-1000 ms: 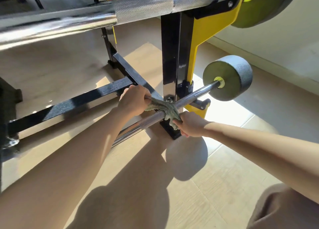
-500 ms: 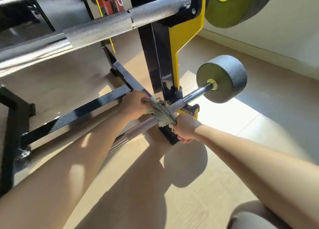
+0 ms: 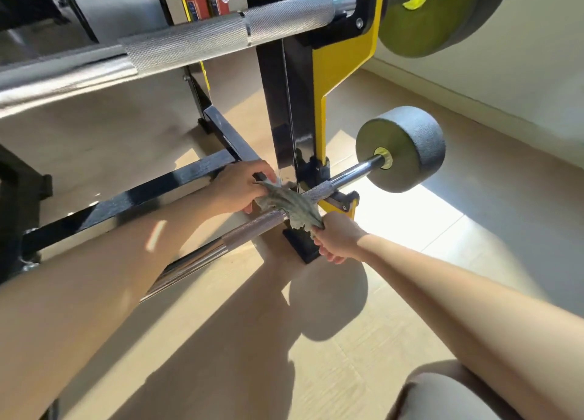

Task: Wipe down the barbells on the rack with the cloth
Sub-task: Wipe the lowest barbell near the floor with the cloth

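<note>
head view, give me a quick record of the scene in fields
left hand: grips the cloth at its far end
right hand: grips the cloth's near end
cloth: draped over the lower bar
lower bar: low on the rack, grey plate at its end
upper bar: high on the rack, no hand on it
</note>
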A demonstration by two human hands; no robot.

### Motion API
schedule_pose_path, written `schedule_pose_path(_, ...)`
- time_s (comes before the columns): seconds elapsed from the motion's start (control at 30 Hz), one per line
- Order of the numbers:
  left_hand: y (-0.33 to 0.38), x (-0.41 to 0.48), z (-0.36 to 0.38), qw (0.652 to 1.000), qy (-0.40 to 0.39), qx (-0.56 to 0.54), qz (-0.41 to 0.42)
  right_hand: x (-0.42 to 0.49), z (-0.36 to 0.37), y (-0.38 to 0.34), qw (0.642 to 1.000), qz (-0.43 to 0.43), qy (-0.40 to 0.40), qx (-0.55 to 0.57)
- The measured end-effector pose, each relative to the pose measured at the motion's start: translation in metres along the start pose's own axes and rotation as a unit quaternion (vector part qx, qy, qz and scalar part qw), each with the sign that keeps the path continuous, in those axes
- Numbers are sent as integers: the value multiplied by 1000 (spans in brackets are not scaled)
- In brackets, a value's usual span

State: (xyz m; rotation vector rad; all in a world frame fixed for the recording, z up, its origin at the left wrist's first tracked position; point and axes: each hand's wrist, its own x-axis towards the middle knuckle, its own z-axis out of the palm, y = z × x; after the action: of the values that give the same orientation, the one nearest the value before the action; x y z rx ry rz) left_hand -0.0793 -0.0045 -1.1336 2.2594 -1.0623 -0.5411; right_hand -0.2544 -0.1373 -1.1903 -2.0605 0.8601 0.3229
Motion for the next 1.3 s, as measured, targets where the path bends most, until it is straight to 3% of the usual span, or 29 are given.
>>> schedule_pose_path(0.1, 14, 3, -1, 993, -100, -44, 40, -9, -12, 16, 992, 58, -19, -112)
schedule_pose_path(0.17, 19, 10, 5, 985, -101, -137, 15, -13, -17, 21, 993, 63, 3, -103)
schedule_pose_path(0.27, 26, 19, 16, 931, -51, -356, -69, -18, -21, 18, 997, 21, 69, -4)
schedule_pose_path(0.4, 24, 21, 20, 884, -76, -451, -97, -31, -21, 4, 973, -100, 204, 29)
schedule_pose_path(0.47, 22, 15, 23, 899, -70, -428, -63, -36, -22, 3, 948, -171, 268, -7)
schedule_pose_path(0.63, 19, 14, 35, 913, 109, -392, 37, -41, -31, 4, 858, -342, 341, -174)
schedule_pose_path(0.73, 17, 18, 36, 918, 154, -349, 110, -38, -34, 6, 795, -424, 372, -225)
schedule_pose_path(0.83, 15, 20, 37, 942, 138, -265, 151, -30, -30, 11, 820, -365, 330, -294)
schedule_pose_path(0.93, 13, 23, 41, 965, 90, -145, 197, -24, -17, 16, 869, -250, 209, -372)
schedule_pose_path(1.07, 19, 25, 49, 958, 34, 13, 285, -27, -13, 12, 910, -138, 146, -361)
schedule_pose_path(1.2, 21, 34, 45, 932, 136, 109, 319, -30, -15, 5, 879, -167, 252, -370)
schedule_pose_path(1.3, 30, 31, 42, 894, 244, 170, 336, -28, -17, 0, 847, -192, 285, -406)
